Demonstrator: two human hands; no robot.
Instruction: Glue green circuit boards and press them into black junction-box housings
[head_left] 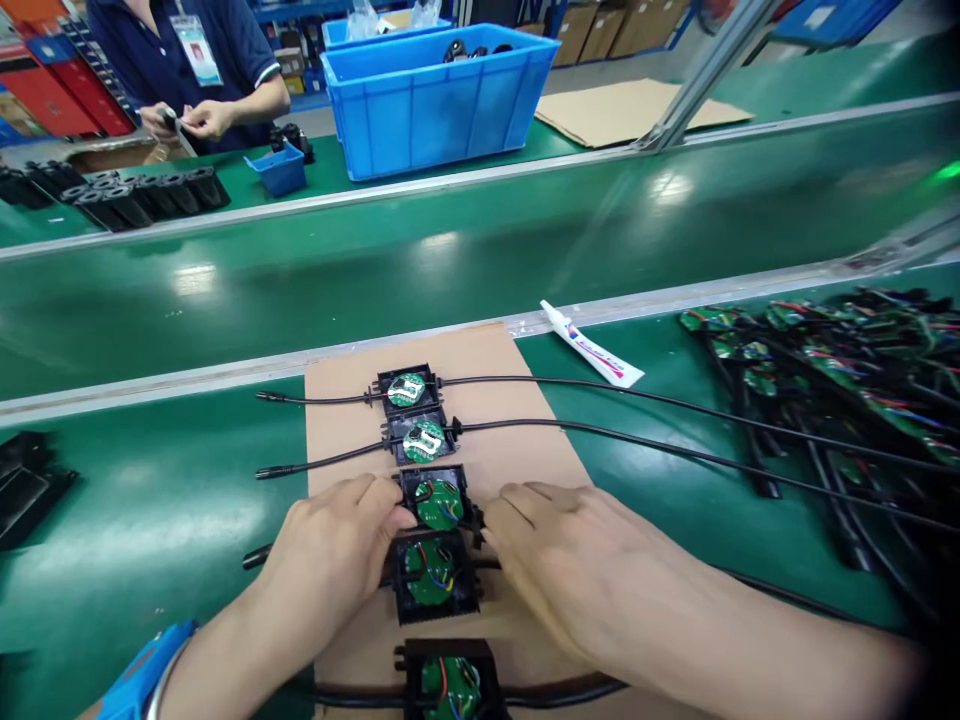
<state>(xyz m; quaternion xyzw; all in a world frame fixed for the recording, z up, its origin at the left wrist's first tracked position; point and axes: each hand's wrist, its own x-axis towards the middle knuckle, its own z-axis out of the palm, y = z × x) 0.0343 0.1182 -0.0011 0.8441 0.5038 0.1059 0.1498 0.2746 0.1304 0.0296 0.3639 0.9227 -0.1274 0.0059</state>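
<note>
Several small black square housings with round green circuit boards lie in a column on a brown cardboard sheet (517, 455), each with black cables running out sideways. My left hand (334, 545) and my right hand (559, 555) both pinch the edges of the third housing (439, 500) from either side, fingers curled onto it. The fourth housing (433, 575) sits between my wrists. Two more housings (407, 390) (422, 440) lie beyond, and another (450, 685) lies at the near edge.
A white tube (592, 347) lies past the cardboard. A heap of green boards with wires (825, 370) fills the right. Black parts (22, 485) sit at left. Across the green conveyor (450, 260), another person handles a part beside black parts (142, 190) and blue bins (442, 95).
</note>
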